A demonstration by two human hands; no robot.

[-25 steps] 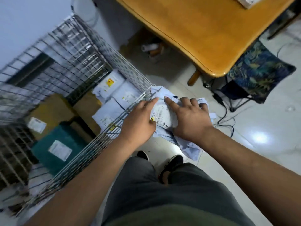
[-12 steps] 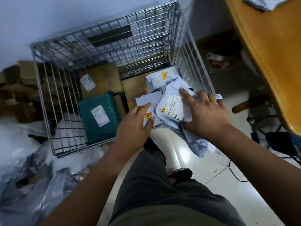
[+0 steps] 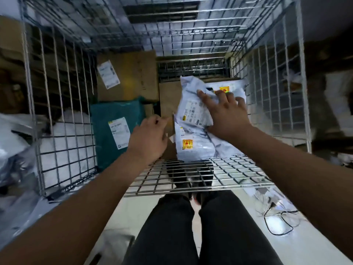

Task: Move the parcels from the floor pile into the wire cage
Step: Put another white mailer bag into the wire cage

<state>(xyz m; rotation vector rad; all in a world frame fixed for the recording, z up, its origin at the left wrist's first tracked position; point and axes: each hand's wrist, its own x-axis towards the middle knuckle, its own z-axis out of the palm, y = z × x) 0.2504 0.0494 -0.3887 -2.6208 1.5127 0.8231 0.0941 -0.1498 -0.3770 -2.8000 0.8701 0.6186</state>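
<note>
While blur smears the wire cage [image 3: 210, 169], the right hand [image 3: 227, 119] grips the white parcels [image 3: 193, 131] inside it, above the cardboard boxes [image 3: 133, 73] — thumb hidden underneath. The left hand [image 3: 150, 136], fingers curled, sits just beside them — whether it touches their edge cannot be told.

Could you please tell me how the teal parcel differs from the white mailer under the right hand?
The teal parcel is dark blue-green; the white mailer is pale. The teal parcel lies smooth and untouched on the left of the wire cage; the white mailer is crumpled, held by the right hand above other white mailers on the right. Both carry a printed shipping label and are inside the cage.
</note>
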